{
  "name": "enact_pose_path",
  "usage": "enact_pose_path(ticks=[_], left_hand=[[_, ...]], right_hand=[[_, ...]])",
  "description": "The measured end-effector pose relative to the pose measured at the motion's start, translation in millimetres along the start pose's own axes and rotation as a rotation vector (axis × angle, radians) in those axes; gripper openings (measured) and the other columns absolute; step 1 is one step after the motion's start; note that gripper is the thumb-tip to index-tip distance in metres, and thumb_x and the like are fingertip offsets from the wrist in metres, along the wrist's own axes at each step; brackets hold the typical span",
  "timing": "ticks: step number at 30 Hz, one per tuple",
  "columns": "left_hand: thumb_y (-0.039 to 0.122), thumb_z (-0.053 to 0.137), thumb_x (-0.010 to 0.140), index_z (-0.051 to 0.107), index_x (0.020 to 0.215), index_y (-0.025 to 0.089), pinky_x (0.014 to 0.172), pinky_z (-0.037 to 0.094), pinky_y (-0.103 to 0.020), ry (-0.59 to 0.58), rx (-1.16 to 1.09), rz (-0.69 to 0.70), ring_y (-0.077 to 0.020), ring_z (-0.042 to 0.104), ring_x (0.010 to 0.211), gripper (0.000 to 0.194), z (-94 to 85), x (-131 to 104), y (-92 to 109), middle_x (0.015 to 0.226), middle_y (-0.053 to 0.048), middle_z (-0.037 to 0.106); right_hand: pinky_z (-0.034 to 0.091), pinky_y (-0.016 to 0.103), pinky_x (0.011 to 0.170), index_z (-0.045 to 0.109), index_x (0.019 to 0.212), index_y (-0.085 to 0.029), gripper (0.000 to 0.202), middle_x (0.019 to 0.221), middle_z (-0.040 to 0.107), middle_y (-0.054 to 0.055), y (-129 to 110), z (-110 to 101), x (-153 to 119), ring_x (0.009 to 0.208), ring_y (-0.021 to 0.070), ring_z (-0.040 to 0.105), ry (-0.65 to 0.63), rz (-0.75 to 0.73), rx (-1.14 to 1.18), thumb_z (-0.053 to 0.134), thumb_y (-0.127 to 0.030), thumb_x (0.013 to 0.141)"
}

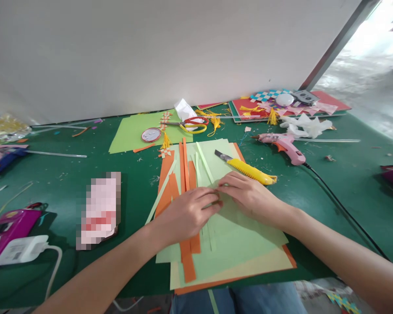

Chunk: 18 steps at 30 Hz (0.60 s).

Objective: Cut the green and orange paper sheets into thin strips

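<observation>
2-handed, with left hand (191, 213) and right hand (247, 193) bunched together at the fingertips over pale green paper (255, 246) on the table (134, 179); cannot tell whether pinching anything. Best to press loose strips (187, 261) flat, clear of the yellow cutter (250, 170).

Smooth matt paper sheets (249, 244), plastic knife handle (251, 171)

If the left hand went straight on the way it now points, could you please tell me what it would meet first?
The bare left hand would probably meet the bare right hand first; whether they touch is unclear.
</observation>
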<state>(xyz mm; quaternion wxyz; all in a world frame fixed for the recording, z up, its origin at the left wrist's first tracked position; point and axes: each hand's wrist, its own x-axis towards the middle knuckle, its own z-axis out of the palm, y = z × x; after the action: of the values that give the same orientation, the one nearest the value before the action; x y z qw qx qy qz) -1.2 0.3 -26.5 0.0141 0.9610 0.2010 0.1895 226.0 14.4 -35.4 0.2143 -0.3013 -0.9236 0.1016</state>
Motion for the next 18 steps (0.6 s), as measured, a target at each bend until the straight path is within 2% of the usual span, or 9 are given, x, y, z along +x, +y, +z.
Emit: enact_pose_path(ticks=[4, 8, 11, 18], left_hand=[[0.008, 0.043, 0.095, 0.062, 0.117, 0.01, 0.097, 0.053, -0.041, 0.004, 0.008, 0.005, -0.025, 0.057, 0.117, 0.029, 0.8, -1.3, 0.3, 0.115, -0.012, 0.067], [0.007, 0.042, 0.095, 0.062, 0.116, 0.01, 0.098, 0.053, -0.041, 0.001, 0.01, 0.009, -0.0249, 0.058, 0.116, 0.03, 1.6, -3.1, 1.0, 0.115, -0.013, 0.067], [0.008, 0.043, 0.095, 0.063, 0.115, 0.009, 0.097, 0.053, -0.041, 0.003, 0.024, -0.001, -0.0253, 0.059, 0.115, 0.029, 1.9, -3.7, 1.7, 0.115, -0.013, 0.066], [0.007, 0.044, 0.094, 0.062, 0.117, 0.009, 0.1, 0.051, -0.04, 0.025, 0.023, 0.006, -0.0246, 0.059, 0.114, 0.029, 4.6, -4.9, 1.2, 0.113, -0.011, 0.068]], right_hand=[[0.053, 0.039, 0.082, 0.062, 0.109, -0.013, 0.029, 0.108, 0.059, 0.012, -1.0, 2.3, 1.9, 0.099, 0.0223, 0.054, -0.02, 0.026, -0.031, 0.042, -0.005, 0.089], [0.053, 0.037, 0.078, 0.059, 0.112, -0.011, 0.026, 0.111, 0.057, 0.014, -5.2, 4.1, 12.2, 0.099, 0.0241, 0.053, -0.125, 0.069, -0.247, 0.045, -0.008, 0.09], [0.052, 0.034, 0.069, 0.059, 0.109, -0.01, 0.025, 0.11, 0.056, 0.014, -8.1, 3.5, 25.4, 0.098, 0.0253, 0.053, -0.214, 0.127, -0.402, 0.046, -0.005, 0.088], [0.042, 0.03, 0.052, 0.058, 0.1, -0.011, 0.026, 0.104, 0.055, 0.014, -4.3, 3.8, 55.8, 0.092, 0.0243, 0.053, -0.232, 0.212, -0.497, 0.043, 0.002, 0.083]])
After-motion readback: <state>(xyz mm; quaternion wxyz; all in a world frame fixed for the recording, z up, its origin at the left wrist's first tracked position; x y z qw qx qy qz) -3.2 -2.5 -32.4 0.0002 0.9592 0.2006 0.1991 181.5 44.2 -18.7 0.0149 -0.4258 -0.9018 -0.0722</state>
